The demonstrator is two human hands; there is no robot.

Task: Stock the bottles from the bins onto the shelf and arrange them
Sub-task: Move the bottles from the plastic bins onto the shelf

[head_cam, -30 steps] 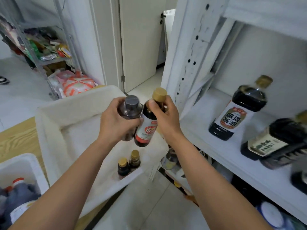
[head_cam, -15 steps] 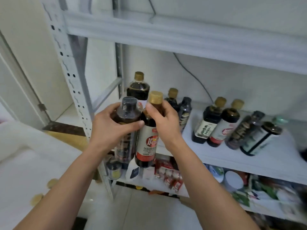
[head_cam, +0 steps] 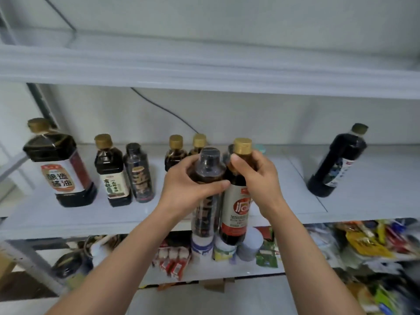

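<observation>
Left hand (head_cam: 186, 189) grips the black-capped bottle (head_cam: 205, 214); right hand (head_cam: 256, 178) grips the gold-capped bottle (head_cam: 237, 212) at the neck. The bottles are upright and touching, bases below the front edge of the shelf (head_cam: 295, 201). Bare board lies between them and the dark bottle (head_cam: 336, 162) far right. Versus 0.5 s ago: same grips, view shifted right, corner post gone.

Both bottles have moved from over the white bin to the shelf (head_cam: 136, 220). The left hand (head_cam: 193, 189) brought the black-capped bottle (head_cam: 210, 159), the right hand (head_cam: 258, 178) the gold-capped red-label bottle (head_cam: 236, 212). Half a second ago they were by the shelf's left end; now they are further right, in front of two small gold-capped bottles (head_cam: 176, 151). The bin has dropped out of view. The large soy sauce bottle (head_cam: 61, 173) now sits far left, and a tall dark bottle (head_cam: 336, 164) has appeared at right.
</observation>
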